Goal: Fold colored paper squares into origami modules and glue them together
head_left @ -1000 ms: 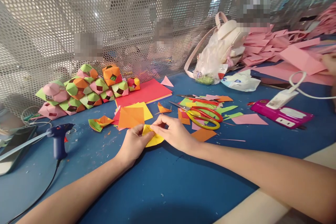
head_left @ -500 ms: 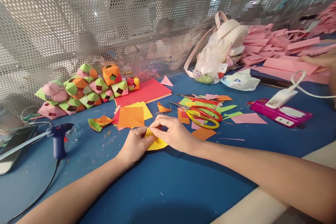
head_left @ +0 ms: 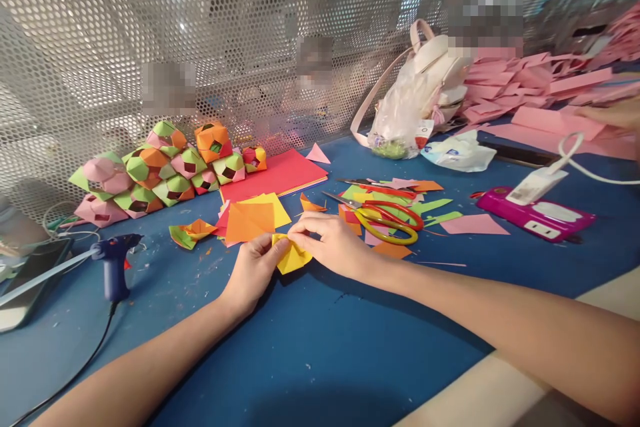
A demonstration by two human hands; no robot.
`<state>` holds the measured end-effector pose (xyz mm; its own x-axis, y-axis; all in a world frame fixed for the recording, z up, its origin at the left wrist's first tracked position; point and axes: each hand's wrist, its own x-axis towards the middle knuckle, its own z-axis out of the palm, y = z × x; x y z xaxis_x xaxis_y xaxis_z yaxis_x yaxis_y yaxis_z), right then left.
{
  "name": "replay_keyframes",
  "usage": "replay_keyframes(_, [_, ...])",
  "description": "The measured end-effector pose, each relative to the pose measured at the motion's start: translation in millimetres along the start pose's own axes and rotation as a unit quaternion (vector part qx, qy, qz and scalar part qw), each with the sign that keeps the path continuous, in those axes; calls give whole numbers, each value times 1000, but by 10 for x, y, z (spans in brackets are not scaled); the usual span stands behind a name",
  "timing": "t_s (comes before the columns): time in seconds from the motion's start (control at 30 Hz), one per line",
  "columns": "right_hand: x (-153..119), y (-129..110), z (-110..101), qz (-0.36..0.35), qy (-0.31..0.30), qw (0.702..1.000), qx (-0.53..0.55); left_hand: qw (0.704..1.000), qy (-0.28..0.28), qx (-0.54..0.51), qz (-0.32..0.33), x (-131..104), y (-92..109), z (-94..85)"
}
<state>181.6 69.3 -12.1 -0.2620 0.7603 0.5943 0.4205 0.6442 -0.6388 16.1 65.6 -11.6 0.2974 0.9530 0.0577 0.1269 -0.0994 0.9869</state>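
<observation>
Left hand [head_left: 250, 271] and right hand [head_left: 337, 247] both bare. Fingers [head_left: 309, 222] slim; nails too small for me to make out from here. Wrists [head_left: 377, 268] bare too, narrow. Left forearm [head_left: 155, 370] bare, slender, broadening away from wrist. Right forearm [head_left: 475, 307] bare as well, noticeably thicker toward elbow end.

This looks like a shared paper-craft workspace: a blue counter [head_left: 320, 353] with a glue gun [head_left: 115, 272], scissors [head_left: 360, 215], stacked coloured sheets [head_left: 279, 177] and a pile of folded paper balls [head_left: 149, 167], and folded yellow paper [head_left: 294, 260] between the fingers [head_left: 311, 225]. At the right, another person's blurred hand [head_left: 623, 113] is beside a heap of pink paper [head_left: 520, 88]. Behind the counter stands a perforated metal screen [head_left: 250, 7] (blurred figures show in it, through or mirrored I cannot tell).
</observation>
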Motion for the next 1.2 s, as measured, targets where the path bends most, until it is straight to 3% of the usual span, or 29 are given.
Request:
replay_keyframes(0.27, [8,40,-21,17,9,999,-38,999,25,-34,14,27,-73,-43])
replay_keyframes(0.47, [18,77,-24,-49,26,996,-64,999,32,10,22,28,-67,-47])
replay_keyframes(0.67, [44,90,-39,7,15,998,-53,997,54,-43,37,38,-112,-56])
replay_keyframes(0.87, [37,116,-50,-99,0,991,-87,998,43,33,36,14,-48,-39])
replay_keyframes(0.93, [35,73,-62,-75,-6,996,-51,997,37,61,42,18,-49,-45])
replay_keyframes(1.1, [17,-26,-43,93,-42,994,36,997,71,6,39,46,-124,-60])
replay_keyframes(1.2, [-14,-1,20,116,-60,991,32,997,54,-45,24,47,-143,-48])
